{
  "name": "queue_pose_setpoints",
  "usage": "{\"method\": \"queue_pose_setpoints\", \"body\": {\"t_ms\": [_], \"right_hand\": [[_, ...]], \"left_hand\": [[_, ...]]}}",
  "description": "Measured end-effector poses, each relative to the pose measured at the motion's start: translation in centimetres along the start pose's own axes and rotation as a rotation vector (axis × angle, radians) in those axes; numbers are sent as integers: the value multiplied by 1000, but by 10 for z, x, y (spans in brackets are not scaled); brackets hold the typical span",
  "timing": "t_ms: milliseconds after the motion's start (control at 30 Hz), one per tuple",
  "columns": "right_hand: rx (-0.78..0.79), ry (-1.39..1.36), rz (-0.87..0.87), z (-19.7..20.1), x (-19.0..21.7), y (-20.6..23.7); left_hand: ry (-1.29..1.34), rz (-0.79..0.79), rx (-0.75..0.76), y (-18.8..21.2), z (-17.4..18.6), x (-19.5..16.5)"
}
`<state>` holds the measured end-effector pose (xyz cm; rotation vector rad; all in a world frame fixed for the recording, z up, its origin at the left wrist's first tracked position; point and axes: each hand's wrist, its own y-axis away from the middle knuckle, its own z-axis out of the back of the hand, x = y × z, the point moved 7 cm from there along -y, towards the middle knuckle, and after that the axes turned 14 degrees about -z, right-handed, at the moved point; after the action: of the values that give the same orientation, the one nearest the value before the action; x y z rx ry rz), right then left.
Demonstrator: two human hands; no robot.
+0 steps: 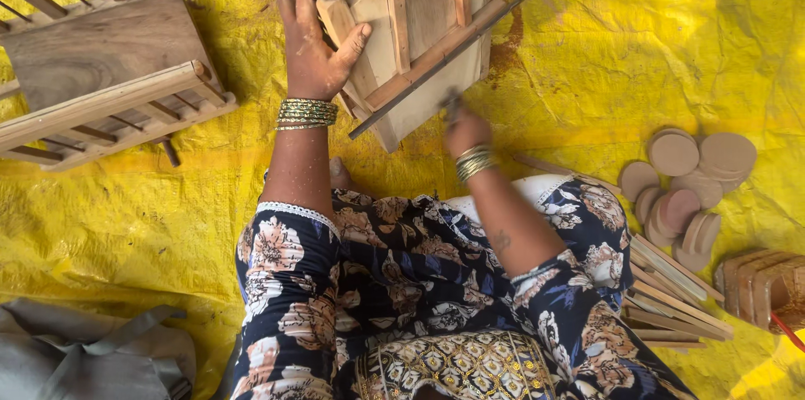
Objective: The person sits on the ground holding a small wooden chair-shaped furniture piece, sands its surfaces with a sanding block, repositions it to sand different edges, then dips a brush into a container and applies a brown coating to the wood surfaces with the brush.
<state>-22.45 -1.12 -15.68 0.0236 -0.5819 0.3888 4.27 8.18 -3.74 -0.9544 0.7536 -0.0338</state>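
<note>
Two hands work on a small wooden frame (419, 39) that lies on a yellow plastic sheet (587, 56) spread over the floor. The left hand (312, 39) grips the frame's left side, thumb hooked over a light wooden block and fingers wrapped behind it, with green and gold bangles (307, 112) stacked at the wrist. The right hand (465, 127) is clenched around a small dark tool just below the frame's lower edge; the tool is blurred and its kind cannot be told. A long thin dark strip (440, 63) runs slantwise along the frame's lower rail, from near the right hand up toward the upper right. The person sits on the sheet in a dark floral garment (402, 283), the frame just ahead of the knees. At the upper left stands a larger slatted wooden rack (101, 73), well apart from the right hand and near the left forearm. To the right lies a loose heap of round wooden discs (683, 186), below it a bundle of thin wooden sticks (671, 295), and beside that a stack of curved wooden pieces (763, 283). A grey cloth bag (92, 354) lies at the lower left.
</note>
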Motion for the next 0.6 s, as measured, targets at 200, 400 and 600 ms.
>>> {"method": "queue_pose_setpoints", "body": {"t_ms": [200, 400, 600], "right_hand": [[468, 349, 164, -56, 39, 66], [513, 128, 375, -47, 49, 74], [703, -320, 293, -49, 54, 96]], "left_hand": [[-66, 6, 12, 0, 0, 1], [-49, -30, 67, -6, 8, -9], [8, -30, 201, -11, 18, 4]]}}
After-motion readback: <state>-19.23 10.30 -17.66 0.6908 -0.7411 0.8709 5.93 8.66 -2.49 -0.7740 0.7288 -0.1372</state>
